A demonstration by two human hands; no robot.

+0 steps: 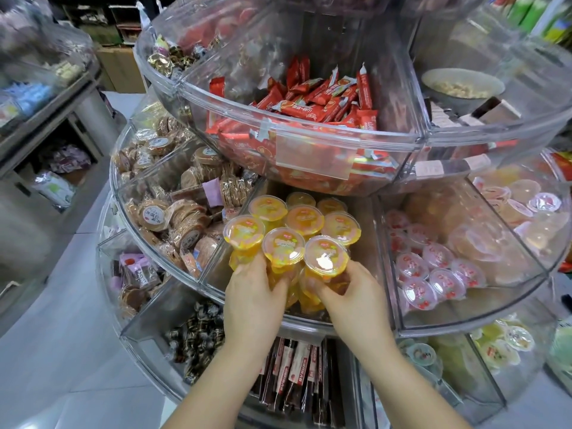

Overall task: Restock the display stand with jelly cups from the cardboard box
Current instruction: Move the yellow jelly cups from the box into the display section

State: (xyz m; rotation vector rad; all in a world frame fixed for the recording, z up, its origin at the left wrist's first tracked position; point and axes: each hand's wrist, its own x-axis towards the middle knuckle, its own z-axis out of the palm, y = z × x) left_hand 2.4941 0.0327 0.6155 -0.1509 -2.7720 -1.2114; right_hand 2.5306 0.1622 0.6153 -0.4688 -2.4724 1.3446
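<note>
Several orange jelly cups (305, 218) with clear lids stand stacked in the middle compartment of the clear round display stand (312, 324). My left hand (252, 297) grips a front cup (283, 245) from below, fingers curled round its base. My right hand (349, 294) holds the neighbouring front cup (326, 254) the same way. Both hands reach over the compartment's front wall. The cardboard box is out of view.
Wrapped round biscuits (173, 212) fill the compartment to the left, red-lidded jelly cups (433, 267) the one to the right. A tier of red snack bars (325, 103) overhangs the jelly compartment. Dark candies (198, 335) and stick packs (294, 373) lie in the tier below. A metal shelf (46, 125) stands left.
</note>
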